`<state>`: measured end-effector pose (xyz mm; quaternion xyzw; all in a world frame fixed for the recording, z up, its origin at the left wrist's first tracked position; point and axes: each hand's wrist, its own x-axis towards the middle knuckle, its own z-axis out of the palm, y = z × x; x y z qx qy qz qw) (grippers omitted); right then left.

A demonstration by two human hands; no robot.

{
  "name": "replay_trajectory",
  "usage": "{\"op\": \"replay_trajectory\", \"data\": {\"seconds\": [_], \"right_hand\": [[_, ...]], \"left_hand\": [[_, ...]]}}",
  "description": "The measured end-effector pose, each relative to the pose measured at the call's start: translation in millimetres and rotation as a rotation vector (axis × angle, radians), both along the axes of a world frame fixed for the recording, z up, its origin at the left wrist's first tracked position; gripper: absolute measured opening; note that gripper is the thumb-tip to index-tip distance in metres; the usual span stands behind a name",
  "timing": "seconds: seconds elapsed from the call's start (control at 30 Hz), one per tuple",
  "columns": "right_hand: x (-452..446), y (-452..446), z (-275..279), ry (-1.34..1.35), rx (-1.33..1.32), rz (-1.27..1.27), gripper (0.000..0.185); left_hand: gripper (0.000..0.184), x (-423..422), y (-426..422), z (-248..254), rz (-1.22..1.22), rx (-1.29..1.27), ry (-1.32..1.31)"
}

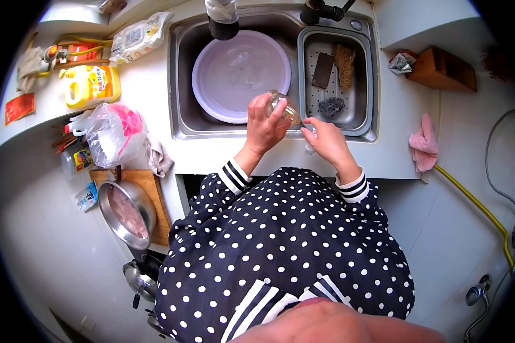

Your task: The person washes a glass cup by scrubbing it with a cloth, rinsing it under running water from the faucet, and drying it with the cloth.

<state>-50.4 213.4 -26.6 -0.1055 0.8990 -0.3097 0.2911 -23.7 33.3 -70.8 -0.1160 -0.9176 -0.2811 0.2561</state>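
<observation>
Near the steel sink's (180, 123) front edge, by the gap between the wide round basin (198, 86) and the perforated grey tray (357, 117), my left hand (267, 123) is wrapped around a clear, rounded glass (286, 108); my right hand (329, 142) is close beside it, fingers bent, though I cannot tell whether they grip anything. The basin is smooth lilac plastic, and the tray carries a wiry scrubber (332, 107), a rough fibrous pad (344, 67) and a flat dark block (323, 70). A tap (223, 27) juts over the basin's far rim, and a pale strip of surface (212, 155) runs along the sink's near side.
</observation>
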Motion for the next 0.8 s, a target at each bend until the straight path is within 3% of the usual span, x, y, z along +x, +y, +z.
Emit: {"op": "replay_trajectory", "data": {"seconds": [0.13,0.27,0.33,0.43,0.5,0.63,0.7,0.77,0.8], "right_hand": [[-2.8,14.8,-1.6,0.019,-0.162,-0.120,0.031],[-4.1,16.8,12.7,0.103,-0.349,-0.329,0.031],[0.0,12.3,36.2,0.146,-0.494,-0.391,0.034],[8.8,-6.9,78.3,0.350,-0.603,-0.184,0.036],[8.4,-18.5,75.2,0.679,-0.462,0.174,0.041],[8.6,-33.4,58.5,0.707,-0.169,0.473,0.028],[8.0,-35.7,47.6,0.650,-0.066,0.541,0.027],[6.4,-40.8,42.5,0.485,-0.228,0.373,0.024],[4.6,-47.5,48.4,0.362,-0.314,0.246,0.023]], "left_hand": [[0.058,0.5,2.5,11.5,0.127,0.194,-0.044],[0.058,-23.3,-13.7,6.0,0.449,1.585,-0.838],[0.055,-18.3,-21.6,14.2,0.381,1.644,-0.926],[0.052,-9.0,-19.5,25.3,0.269,1.662,-0.994],[0.051,-6.8,-13.8,32.7,0.190,1.704,-0.995],[0.051,-7.7,2.0,35.3,0.139,1.355,-0.808],[0.057,-6.9,6.7,37.1,0.198,0.991,-0.635],[0.058,-5.5,12.1,50.5,0.179,0.726,-0.445],[0.055,-8.9,12.8,47.0,0.153,0.811,-0.486]]}}
